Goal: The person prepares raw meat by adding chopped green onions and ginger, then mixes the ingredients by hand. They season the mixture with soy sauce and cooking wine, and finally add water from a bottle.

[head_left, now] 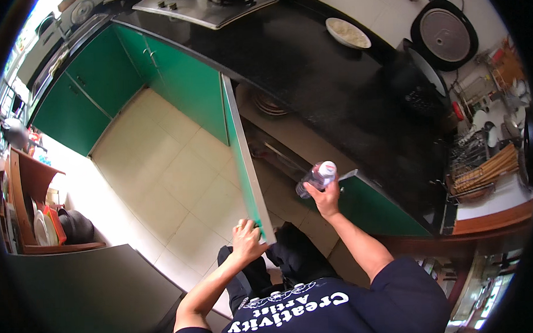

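My right hand [327, 198] is closed around a clear plastic bottle [313, 180] with a white cap, held in front of the lower cabinet's opening. The green cabinet door [244, 167] stands swung out from the counter, and my left hand [248, 240] grips its outer edge near the handle. Inside the cabinet, stacked plates [268, 102] show on a shelf. Part of the lower shelf lies in shadow, so its contents are hard to tell.
Above runs a black countertop [289, 55] with a gas stove [208, 8], a white bowl of pale food [348, 33] and a dark pot [415, 82]. Chopsticks and utensils [486, 167] are at the right. A grey surface [86, 291] stands at the lower left.
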### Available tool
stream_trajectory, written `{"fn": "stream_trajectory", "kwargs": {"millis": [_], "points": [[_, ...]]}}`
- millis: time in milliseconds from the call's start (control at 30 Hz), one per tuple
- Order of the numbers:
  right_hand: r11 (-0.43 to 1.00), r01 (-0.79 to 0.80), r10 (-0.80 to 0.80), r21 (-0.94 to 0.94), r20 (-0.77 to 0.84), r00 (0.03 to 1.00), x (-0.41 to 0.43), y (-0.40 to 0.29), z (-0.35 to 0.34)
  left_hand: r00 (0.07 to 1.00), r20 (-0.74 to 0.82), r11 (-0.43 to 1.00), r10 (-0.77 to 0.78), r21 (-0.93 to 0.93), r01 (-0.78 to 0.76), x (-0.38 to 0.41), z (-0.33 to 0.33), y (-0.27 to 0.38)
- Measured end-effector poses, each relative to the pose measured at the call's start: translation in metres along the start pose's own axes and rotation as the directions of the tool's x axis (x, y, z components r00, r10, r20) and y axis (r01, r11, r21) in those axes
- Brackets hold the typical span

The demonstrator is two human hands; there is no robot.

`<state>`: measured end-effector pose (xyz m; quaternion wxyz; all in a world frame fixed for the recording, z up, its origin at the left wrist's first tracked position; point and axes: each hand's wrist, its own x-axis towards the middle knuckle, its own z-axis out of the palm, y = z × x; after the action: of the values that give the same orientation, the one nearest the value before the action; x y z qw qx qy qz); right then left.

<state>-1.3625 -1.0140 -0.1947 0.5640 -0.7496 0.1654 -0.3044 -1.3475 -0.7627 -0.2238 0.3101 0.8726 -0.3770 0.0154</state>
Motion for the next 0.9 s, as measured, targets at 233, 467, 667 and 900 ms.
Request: {"fn": "stream_trajectory", "kwargs": {"millis": [233,467,667,900], "points": [[0.982,-0.172,0.16,0.077,0.138,0.977,0.052,-0.156,-0.047,0.886,0.463,0.999,0.034,-0.025,-0.025,0.078,0.032,0.066],[0.895,-0.316,0.21,0.314,0.329,0.921,0.106,-0.221,-0.03,0.853,0.521,0.996,0.028,-0.084,0.019,0.139,-0.022,0.077],[0.886,-0.334,0.091,0.322,0.587,0.805,0.128,-0.268,0.054,0.969,0.196,0.372,-0.152,-0.897,0.239,0.159,-0.191,0.056],[0.924,-0.259,-0.132,0.281,0.871,0.473,0.118,-0.332,0.245,0.922,-0.143,0.651,-0.36,-0.746,0.139,0.127,-0.33,-0.046]]}}
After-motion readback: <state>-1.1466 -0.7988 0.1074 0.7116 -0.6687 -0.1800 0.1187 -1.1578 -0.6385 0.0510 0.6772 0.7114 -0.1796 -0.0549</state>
